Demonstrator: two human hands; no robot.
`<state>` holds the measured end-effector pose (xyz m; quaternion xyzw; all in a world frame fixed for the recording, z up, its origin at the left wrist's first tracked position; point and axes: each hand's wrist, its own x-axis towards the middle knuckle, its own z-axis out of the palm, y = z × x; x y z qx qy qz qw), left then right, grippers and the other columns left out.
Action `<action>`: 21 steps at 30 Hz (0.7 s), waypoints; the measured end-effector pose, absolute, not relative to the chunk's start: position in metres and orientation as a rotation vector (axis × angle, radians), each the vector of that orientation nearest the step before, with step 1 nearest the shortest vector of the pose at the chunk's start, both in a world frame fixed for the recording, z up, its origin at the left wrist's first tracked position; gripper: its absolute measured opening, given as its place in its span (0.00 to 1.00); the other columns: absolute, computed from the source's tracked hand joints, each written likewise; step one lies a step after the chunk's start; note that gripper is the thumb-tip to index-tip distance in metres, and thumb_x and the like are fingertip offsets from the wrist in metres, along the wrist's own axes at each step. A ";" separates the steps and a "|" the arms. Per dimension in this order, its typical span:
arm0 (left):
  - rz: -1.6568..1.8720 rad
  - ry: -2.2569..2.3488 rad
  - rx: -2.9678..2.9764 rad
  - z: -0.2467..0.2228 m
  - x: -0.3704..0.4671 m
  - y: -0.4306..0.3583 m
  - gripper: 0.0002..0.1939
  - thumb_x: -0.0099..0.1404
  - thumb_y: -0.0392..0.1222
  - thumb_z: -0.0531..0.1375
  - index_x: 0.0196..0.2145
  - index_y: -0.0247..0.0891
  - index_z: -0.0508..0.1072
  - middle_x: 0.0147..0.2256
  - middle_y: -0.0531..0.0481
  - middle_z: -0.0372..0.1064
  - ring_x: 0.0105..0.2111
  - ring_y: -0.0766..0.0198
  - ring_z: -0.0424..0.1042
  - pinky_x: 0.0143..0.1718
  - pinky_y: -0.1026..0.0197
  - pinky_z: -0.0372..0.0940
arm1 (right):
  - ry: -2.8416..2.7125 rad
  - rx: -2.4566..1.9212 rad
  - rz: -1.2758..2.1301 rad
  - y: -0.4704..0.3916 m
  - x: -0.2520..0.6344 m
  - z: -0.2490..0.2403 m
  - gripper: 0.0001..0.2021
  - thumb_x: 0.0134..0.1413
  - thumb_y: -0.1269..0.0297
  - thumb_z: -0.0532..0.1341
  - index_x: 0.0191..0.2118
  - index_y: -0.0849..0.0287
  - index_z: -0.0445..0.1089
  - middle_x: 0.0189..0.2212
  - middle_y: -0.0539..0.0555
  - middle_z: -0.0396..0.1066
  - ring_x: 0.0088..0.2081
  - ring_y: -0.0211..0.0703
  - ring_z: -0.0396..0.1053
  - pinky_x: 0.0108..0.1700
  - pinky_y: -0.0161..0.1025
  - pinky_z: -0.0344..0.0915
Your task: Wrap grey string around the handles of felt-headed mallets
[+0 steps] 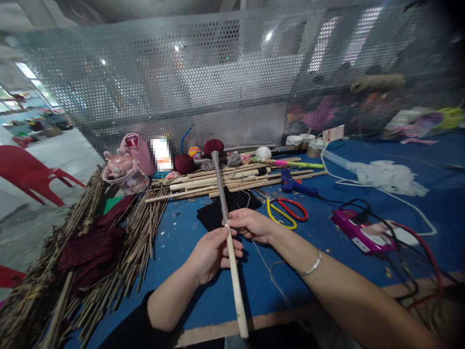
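Observation:
A long wooden stick [235, 286] slants up from the table's front edge; its near half is bare pale wood, its far half is wrapped in grey yarn [220, 186]. My left hand [212, 252] is closed around the stick just below the wrapping. At the wrapping's lower end, the fingers of my right hand [252, 224] pinch the stick and yarn. A thin loose strand [267, 264] trails below my right hand. Under the stick lies a black cloth [209, 213]. Scissors [290, 213] with one yellow and one red handle rest right of it.
Bare sticks [196, 186] lie across the blue table [174, 261], with balls of yarn [184, 164] behind. To the right are a blue glue gun [296, 185] and a purple power strip [358, 232] with cables. Bundled twigs [134, 252] fill the left. A perforated metal screen [189, 77] stands behind.

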<state>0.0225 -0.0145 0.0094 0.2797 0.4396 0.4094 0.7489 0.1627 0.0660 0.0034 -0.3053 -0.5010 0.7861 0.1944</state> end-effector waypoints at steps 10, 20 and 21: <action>0.829 0.919 0.773 0.012 0.019 -0.013 0.17 0.52 0.46 0.62 0.36 0.33 0.67 0.32 0.44 0.70 0.26 0.67 0.71 0.22 0.68 0.65 | -1.391 -0.818 2.321 0.067 0.167 0.006 0.13 0.45 0.61 0.61 0.36 0.64 0.66 0.15 0.43 0.56 0.13 0.23 0.40 0.12 0.25 0.33; 0.827 1.030 0.846 0.009 0.017 -0.014 0.18 0.49 0.46 0.64 0.33 0.32 0.66 0.26 0.47 0.70 0.24 0.66 0.71 0.22 0.68 0.64 | -1.522 -0.862 2.008 0.063 0.159 0.001 0.13 0.44 0.59 0.61 0.29 0.65 0.64 0.15 0.45 0.60 0.11 0.24 0.44 0.12 0.27 0.36; 0.840 1.016 0.843 0.009 0.017 -0.014 0.18 0.49 0.46 0.64 0.33 0.32 0.66 0.26 0.47 0.70 0.24 0.66 0.71 0.23 0.68 0.64 | -1.523 -0.865 2.000 0.063 0.159 0.002 0.13 0.45 0.58 0.61 0.29 0.65 0.64 0.14 0.44 0.60 0.11 0.24 0.44 0.12 0.27 0.36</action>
